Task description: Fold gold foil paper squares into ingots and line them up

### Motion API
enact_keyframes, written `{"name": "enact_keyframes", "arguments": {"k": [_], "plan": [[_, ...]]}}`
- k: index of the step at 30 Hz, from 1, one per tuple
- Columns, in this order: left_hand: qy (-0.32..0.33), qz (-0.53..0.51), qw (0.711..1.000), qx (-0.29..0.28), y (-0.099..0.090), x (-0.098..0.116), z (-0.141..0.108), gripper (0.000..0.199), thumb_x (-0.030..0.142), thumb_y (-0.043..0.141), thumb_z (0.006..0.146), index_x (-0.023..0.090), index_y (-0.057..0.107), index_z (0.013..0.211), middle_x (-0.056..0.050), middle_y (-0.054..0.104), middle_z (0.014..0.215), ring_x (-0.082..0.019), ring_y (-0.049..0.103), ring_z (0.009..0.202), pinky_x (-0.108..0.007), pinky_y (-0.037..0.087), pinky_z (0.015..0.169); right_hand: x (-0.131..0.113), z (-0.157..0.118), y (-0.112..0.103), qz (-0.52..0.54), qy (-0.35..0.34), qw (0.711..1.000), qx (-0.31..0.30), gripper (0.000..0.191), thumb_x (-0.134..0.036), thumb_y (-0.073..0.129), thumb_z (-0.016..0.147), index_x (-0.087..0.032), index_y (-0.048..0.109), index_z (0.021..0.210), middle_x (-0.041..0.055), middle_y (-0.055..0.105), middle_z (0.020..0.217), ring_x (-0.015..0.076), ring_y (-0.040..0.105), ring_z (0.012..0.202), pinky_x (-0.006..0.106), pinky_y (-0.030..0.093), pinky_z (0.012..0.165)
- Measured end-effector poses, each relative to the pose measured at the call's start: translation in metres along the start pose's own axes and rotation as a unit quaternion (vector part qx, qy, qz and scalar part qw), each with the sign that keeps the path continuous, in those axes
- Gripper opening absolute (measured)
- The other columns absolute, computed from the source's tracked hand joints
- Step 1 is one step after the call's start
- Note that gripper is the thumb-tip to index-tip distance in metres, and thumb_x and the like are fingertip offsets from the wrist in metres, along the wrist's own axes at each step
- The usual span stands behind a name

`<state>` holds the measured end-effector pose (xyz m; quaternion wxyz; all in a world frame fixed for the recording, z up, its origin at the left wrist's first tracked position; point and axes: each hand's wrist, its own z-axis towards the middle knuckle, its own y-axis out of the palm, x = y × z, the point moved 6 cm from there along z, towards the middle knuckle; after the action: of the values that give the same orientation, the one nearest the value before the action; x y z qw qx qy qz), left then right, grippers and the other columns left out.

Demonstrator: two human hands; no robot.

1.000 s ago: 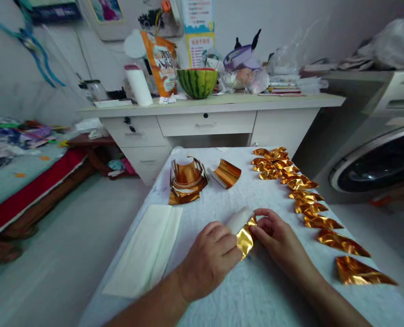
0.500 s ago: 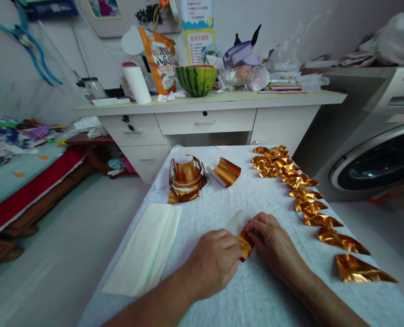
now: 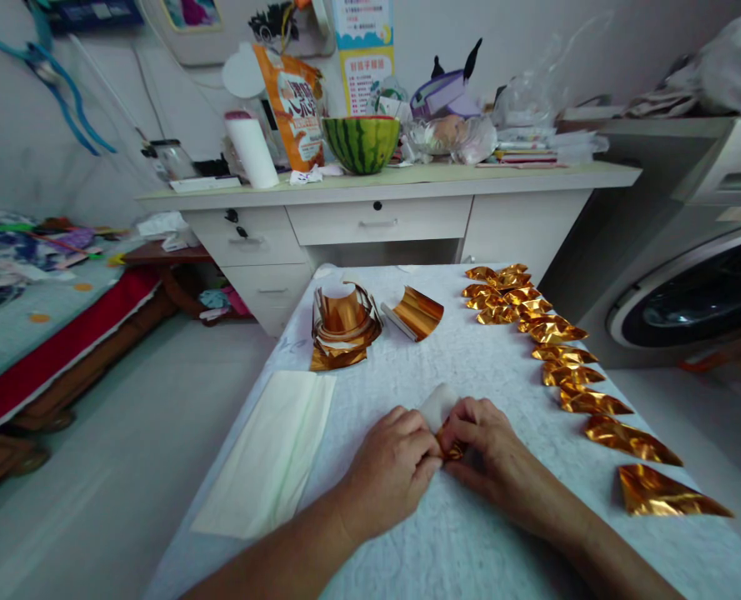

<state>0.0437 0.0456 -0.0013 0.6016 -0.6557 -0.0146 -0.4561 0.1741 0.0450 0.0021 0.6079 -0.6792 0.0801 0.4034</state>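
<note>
Both my hands meet over a sheet of gold foil paper (image 3: 452, 451) near the front of the table. My left hand (image 3: 390, 463) pinches its left side, fingers closed. My right hand (image 3: 490, 450) grips the right side with curled fingers, hiding much of the foil. A pale, whitish end of the sheet (image 3: 438, 405) sticks out beyond the fingers. Along the right edge lies a row of several folded gold foil pieces, the nearest a pointed foil piece (image 3: 663, 491). Farther back are a curled stack of gold foil sheets (image 3: 343, 321) and a separate curved foil sheet (image 3: 418, 313).
A folded cream paper (image 3: 267, 458) lies on the left of the cloth-covered table (image 3: 401, 379). Behind stands a white desk (image 3: 376, 218) with a watermelon half (image 3: 361, 145) and an orange pouch (image 3: 293, 110). A washing machine (image 3: 683, 242) is at right, a bed (image 3: 63, 325) at left.
My right hand has moved slightly left and down, closer to my left hand. The gold foil between them is folded smaller and more covered by the fingers.
</note>
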Motion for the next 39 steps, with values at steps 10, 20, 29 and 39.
{"name": "enact_keyframes", "arguments": {"k": [10,20,29,39], "plan": [[-0.002,-0.034,0.999,-0.027,-0.0042,-0.0028,0.0012,0.013,0.012,0.071,0.077,0.021,0.065,0.086,-0.001,0.061,0.093,-0.019,0.054,0.093,-0.032,0.042,0.084,0.0058,0.0030,0.0023,0.024,0.013,1.000,-0.015,0.011,-0.014,0.068,0.081,-0.025,0.066,0.077,0.0018,0.060,0.096,0.0211,0.052,0.096,0.037,0.038,0.083],[-0.039,-0.038,0.998,0.004,-0.0049,-0.0073,-0.0011,0.011,0.010,0.070,0.077,0.019,0.062,0.076,-0.001,0.056,0.092,-0.018,0.052,0.093,-0.032,0.043,0.083,-0.0004,-0.0002,-0.0009,0.015,0.012,1.000,-0.020,0.011,-0.016,0.060,0.087,-0.024,0.064,0.081,0.0024,0.060,0.095,0.0213,0.051,0.094,0.037,0.038,0.082],[-0.072,-0.042,0.996,0.020,-0.0059,-0.0076,-0.0020,0.010,0.011,0.062,0.081,0.019,0.060,0.075,-0.002,0.054,0.093,-0.019,0.050,0.095,-0.036,0.043,0.087,0.0038,0.0042,0.0034,-0.016,0.046,0.999,0.013,0.011,-0.016,0.058,0.085,-0.020,0.062,0.075,0.0046,0.058,0.090,0.0209,0.051,0.087,0.038,0.038,0.078],[-0.086,-0.006,0.996,0.022,-0.0053,-0.0071,-0.0025,0.010,0.013,0.059,0.084,0.020,0.058,0.076,-0.002,0.053,0.093,-0.020,0.048,0.095,-0.038,0.042,0.087,0.0047,0.0043,0.0055,-0.031,0.035,0.998,0.052,0.011,-0.012,0.058,0.081,-0.019,0.058,0.072,0.0046,0.057,0.086,0.0201,0.050,0.083,0.036,0.039,0.076]]}}
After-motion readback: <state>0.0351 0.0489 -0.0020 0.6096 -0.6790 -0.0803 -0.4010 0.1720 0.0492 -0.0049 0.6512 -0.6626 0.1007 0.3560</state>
